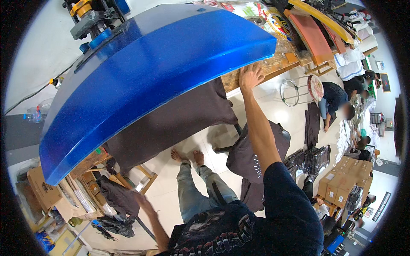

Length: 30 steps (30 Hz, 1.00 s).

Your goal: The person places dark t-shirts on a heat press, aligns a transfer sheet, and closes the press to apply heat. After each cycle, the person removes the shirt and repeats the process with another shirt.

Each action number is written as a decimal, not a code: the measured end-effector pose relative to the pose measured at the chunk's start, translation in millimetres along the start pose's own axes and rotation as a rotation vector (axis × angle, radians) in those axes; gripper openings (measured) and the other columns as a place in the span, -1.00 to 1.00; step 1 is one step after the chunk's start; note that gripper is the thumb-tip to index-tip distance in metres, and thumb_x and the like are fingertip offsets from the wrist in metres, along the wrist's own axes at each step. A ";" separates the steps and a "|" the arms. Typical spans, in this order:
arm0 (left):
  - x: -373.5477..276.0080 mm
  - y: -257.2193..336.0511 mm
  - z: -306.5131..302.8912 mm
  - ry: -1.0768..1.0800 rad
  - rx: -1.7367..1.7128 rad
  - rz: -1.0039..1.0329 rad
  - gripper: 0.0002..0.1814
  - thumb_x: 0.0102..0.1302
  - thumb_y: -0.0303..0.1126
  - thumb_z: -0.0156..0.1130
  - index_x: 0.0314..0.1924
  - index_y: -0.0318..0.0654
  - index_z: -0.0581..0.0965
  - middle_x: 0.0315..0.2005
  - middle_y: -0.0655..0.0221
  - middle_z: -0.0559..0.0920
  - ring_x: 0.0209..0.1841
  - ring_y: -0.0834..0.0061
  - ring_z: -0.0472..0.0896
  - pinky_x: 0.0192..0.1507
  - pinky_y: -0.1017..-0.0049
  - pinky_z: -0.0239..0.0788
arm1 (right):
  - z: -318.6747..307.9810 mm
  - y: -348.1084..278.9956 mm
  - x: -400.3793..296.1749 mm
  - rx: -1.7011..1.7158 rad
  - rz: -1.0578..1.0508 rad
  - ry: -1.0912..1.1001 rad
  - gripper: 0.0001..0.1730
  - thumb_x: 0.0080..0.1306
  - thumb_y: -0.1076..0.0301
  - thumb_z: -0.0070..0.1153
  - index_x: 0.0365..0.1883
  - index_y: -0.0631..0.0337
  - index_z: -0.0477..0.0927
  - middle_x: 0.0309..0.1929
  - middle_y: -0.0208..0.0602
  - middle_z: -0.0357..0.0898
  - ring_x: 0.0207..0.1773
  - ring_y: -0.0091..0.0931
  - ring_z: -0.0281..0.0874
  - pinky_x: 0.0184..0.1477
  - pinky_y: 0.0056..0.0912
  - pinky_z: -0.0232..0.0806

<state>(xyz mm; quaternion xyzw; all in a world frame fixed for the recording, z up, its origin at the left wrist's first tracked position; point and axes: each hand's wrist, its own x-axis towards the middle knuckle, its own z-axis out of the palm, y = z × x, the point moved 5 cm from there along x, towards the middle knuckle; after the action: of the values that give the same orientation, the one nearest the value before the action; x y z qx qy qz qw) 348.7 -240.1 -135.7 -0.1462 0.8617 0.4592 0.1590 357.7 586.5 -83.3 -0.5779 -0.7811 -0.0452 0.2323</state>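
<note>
A large blue heat-press head (160, 64) spans the upper view. Dark brown cloth, apparently a T-shirt (173, 124), hangs from beneath it above the floor. My right hand (251, 76) rests on the edge of a wooden bench (232, 80), just below the press's right corner, fingers spread and holding nothing. Blurred at the lower left, my left hand (142, 201) is beside a dark garment (120, 195); whether it grips the cloth is not clear. Another dark shirt with white print (256, 153) is draped below my right forearm.
A round stool (315, 88) lies tipped on its side at right, near a crouching person (334, 99). Stacked cardboard boxes (344, 179) and plastic-wrapped packs (309, 158) sit farther right. Orange press platens (307, 35) occupy the bench. Shelving and a carton (43, 187) stand at left.
</note>
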 end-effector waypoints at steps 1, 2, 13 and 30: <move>-15.4 -66.5 -2.7 0.114 -0.215 -0.245 -0.38 0.58 -0.30 0.00 0.52 -0.30 0.10 0.39 0.03 0.31 0.31 0.27 0.36 0.40 0.32 0.13 | 2.2 0.5 0.0 -0.028 0.024 -0.014 -0.33 0.40 -0.18 0.01 0.29 0.10 0.48 0.44 -0.18 0.29 0.53 -0.18 0.09 0.44 0.40 -0.16; -47.0 -63.0 18.8 -0.107 0.269 -0.306 -0.31 0.54 -0.24 0.08 0.52 -0.31 0.08 0.44 -0.01 0.27 0.43 0.20 0.28 0.46 0.24 0.08 | 3.6 -6.9 5.2 -0.066 0.026 -0.010 -0.46 0.39 -0.12 0.05 0.19 -0.02 0.59 0.39 -0.30 0.37 0.52 -0.24 0.11 0.42 0.44 -0.16; -108.3 -90.7 41.0 -0.303 0.328 -0.226 -0.31 0.44 -0.22 0.20 0.40 -0.49 0.24 0.35 -0.20 0.35 0.39 -0.09 0.35 0.37 0.16 0.24 | -3.6 0.2 17.1 0.470 0.069 0.055 -0.85 0.24 0.32 0.26 -0.27 0.16 0.72 -0.10 -0.15 0.67 0.03 -0.20 0.57 0.16 0.00 0.31; -45.6 93.6 17.8 -0.100 0.130 0.131 -0.46 0.49 -0.34 0.14 0.38 -0.39 0.32 0.30 -0.12 0.43 0.36 0.02 0.41 0.37 0.21 0.23 | -253.5 -275.2 -123.0 1.264 -0.500 -0.988 -0.77 0.29 0.27 0.37 -0.25 0.27 0.73 -0.33 -0.36 0.71 -0.27 -0.57 0.61 -0.15 -0.46 0.44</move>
<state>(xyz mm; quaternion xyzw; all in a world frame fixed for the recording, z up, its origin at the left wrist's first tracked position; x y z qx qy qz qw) 355.3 -170.1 -56.7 -0.0561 0.8883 0.4186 0.1806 209.8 301.8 145.2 -0.1025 -0.7763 0.6089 0.1269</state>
